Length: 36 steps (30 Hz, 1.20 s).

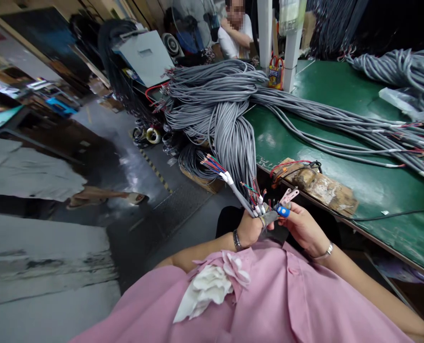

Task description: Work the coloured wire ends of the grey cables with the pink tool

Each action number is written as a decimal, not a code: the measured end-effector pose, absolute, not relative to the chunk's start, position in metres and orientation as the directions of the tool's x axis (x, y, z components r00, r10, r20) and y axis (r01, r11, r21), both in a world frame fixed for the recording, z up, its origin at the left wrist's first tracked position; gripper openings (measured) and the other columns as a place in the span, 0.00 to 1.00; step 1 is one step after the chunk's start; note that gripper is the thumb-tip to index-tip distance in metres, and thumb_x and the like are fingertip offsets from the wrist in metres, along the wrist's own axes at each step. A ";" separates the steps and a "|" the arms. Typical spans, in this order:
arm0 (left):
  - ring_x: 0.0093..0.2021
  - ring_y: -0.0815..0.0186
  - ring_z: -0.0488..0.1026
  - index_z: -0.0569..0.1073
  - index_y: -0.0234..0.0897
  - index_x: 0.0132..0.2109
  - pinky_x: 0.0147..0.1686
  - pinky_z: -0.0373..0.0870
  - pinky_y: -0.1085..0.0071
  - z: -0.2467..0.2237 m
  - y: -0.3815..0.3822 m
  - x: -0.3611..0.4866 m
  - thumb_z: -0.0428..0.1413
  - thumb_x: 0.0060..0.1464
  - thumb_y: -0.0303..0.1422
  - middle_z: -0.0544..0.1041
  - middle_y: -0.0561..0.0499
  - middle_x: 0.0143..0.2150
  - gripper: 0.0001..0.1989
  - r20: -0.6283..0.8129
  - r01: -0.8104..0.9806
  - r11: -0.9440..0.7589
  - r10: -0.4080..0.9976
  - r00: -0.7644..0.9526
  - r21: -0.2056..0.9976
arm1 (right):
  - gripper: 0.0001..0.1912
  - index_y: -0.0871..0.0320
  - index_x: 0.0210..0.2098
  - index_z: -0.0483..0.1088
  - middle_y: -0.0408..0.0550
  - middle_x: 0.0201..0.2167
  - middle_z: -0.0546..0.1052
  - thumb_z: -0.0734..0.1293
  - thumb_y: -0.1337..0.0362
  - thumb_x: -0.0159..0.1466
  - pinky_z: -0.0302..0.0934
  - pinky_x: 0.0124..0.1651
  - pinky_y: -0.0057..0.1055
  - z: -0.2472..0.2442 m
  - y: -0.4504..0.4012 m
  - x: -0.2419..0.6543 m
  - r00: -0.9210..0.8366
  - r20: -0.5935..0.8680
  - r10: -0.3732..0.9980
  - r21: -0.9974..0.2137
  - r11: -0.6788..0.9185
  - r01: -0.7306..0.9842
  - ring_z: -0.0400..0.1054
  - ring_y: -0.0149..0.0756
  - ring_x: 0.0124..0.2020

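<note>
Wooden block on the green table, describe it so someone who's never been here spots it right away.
Find the big green table, then its near edge, just beyond the right hand. Along that edge lies the wooden block, rough and brown with a whitish scuffed patch. Unlike the long, smooth gray cables behind it, it is short and chunky.

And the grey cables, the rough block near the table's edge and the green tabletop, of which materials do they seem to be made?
Grey cables: probably smooth plastic sheathing; coloured wires emerge at their ends.
Rough block: apparently worn wood, brown with pale patches.
Green tabletop: glossy, light-reflecting; perhaps plastic sheet or paint.
</note>
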<state>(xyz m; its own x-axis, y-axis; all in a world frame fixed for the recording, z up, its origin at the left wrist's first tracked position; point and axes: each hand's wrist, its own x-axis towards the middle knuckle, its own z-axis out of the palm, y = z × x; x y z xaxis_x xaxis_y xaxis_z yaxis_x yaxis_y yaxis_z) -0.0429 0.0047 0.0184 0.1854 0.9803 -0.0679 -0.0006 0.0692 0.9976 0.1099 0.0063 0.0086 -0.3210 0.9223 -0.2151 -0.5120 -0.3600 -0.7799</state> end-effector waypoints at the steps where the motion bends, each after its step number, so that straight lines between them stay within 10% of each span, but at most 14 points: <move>1: 0.21 0.70 0.66 0.70 0.34 0.17 0.28 0.63 0.71 0.018 0.005 -0.043 0.58 0.52 0.40 0.70 0.51 0.17 0.20 -0.065 -0.004 0.067 0.980 0.186 0.998 | 0.06 0.58 0.28 0.72 0.43 0.24 0.76 0.73 0.64 0.55 0.57 0.27 0.26 0.008 0.006 0.109 -0.315 -0.218 0.924 -0.775 -0.360 -0.519 0.68 0.30 0.24; 23: 0.20 0.72 0.65 0.72 0.34 0.23 0.25 0.61 0.73 0.002 0.004 -0.048 0.58 0.52 0.38 0.69 0.53 0.17 0.15 -0.111 -0.126 0.121 0.990 0.087 0.985 | 0.06 0.57 0.28 0.73 0.41 0.25 0.74 0.74 0.65 0.54 0.58 0.33 0.27 -0.008 -0.005 0.110 -0.184 -0.215 0.959 -0.852 -0.277 -0.444 0.63 0.29 0.27; 31: 0.19 0.73 0.65 0.69 0.33 0.19 0.23 0.60 0.75 0.012 0.007 -0.036 0.60 0.50 0.39 0.68 0.53 0.16 0.18 -0.138 -0.255 0.169 0.981 0.134 0.952 | 0.26 0.54 0.35 0.74 0.47 0.31 0.74 0.59 0.39 0.61 0.63 0.34 0.32 -0.016 0.015 0.127 -0.254 -0.266 0.930 -0.680 -0.368 -0.634 0.66 0.34 0.29; 36: 0.18 0.73 0.64 0.68 0.33 0.19 0.22 0.60 0.74 0.018 0.007 -0.026 0.59 0.51 0.37 0.68 0.53 0.16 0.17 -0.117 -0.229 0.142 0.986 0.122 0.963 | 0.20 0.55 0.29 0.73 0.44 0.24 0.71 0.67 0.44 0.58 0.62 0.32 0.31 -0.004 0.030 0.123 -0.199 -0.219 0.955 -0.721 -0.296 -0.626 0.63 0.32 0.26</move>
